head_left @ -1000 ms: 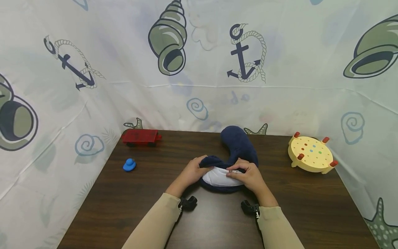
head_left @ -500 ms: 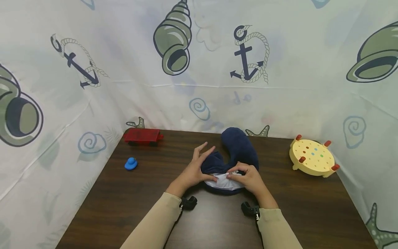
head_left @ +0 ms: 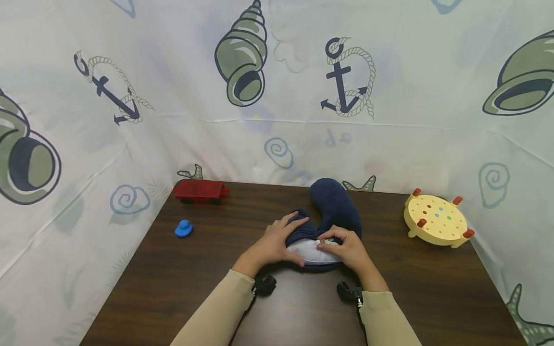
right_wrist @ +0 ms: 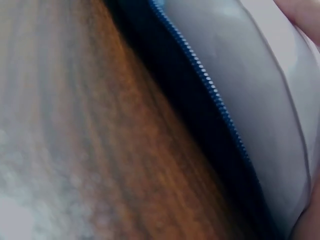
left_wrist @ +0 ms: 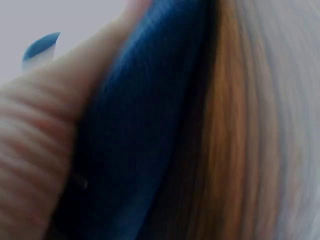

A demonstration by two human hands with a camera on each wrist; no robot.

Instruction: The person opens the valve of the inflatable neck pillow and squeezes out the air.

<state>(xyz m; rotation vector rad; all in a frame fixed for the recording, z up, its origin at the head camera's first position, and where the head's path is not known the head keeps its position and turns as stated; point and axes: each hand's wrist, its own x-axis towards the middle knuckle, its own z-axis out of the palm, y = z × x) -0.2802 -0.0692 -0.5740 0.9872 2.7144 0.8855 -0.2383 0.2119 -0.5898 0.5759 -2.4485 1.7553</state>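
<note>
A navy neck pillow [head_left: 335, 204] lies on the table, its cover unzipped along the near side so that a white inner cushion [head_left: 309, 250] shows. My left hand [head_left: 274, 242] grips the pillow's left end, fingers spread over the top and thumb at the near edge. In the left wrist view that thumb lies along the navy cover [left_wrist: 142, 110]. My right hand [head_left: 350, 247] pinches at the opening with thumb and index finger, over the white cushion. Blue zipper teeth [right_wrist: 205, 77] run along the cover's lower edge in the right wrist view.
On the dark wooden table [head_left: 173, 283], a red toy wagon [head_left: 200, 190] stands at the back left, with a blue rubber duck [head_left: 183, 228] in front of it. A yellow round toy with red pegs [head_left: 437, 218] is at the right. Printed cloth hangs behind.
My left hand let go of the cover's edge, lifted with fingers spread, then came down on the pillow's left end. My right hand keeps its pinch at the opening.
</note>
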